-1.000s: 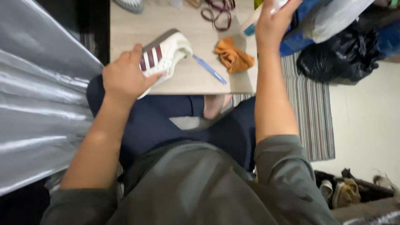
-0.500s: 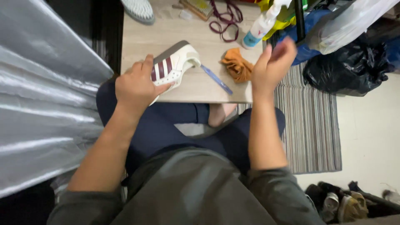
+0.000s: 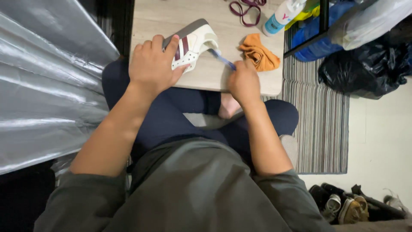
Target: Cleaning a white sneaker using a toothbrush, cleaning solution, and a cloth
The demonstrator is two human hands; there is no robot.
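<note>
Now the right hand (image 3: 243,81) has come back down from the far end of the desk (image 3: 154,19), where it was reaching a second ago toward the bottles and bags, and it is closed around the blue toothbrush (image 3: 223,59). A moment ago this toothbrush was lying flat on the desk beside the orange cloth (image 3: 259,53); now its head touches the front part of the white sneaker (image 3: 193,43). The left hand (image 3: 152,64) keeps its place as before: it presses on the sneaker from above, the fingers curled over the heel side, so that the shoe stays on the near edge of the desk, tilted on its side with the dark red stripes showing. I judge from this that the scrubbing of the shoe is just beginning, since the brush has only reached the toe. The spray bottle (image 3: 281,15) stands further back, near some dark red laces (image 3: 244,8). Under the desk the person's crossed legs are visible, and a striped rug (image 3: 317,120) lies to the right.
</note>
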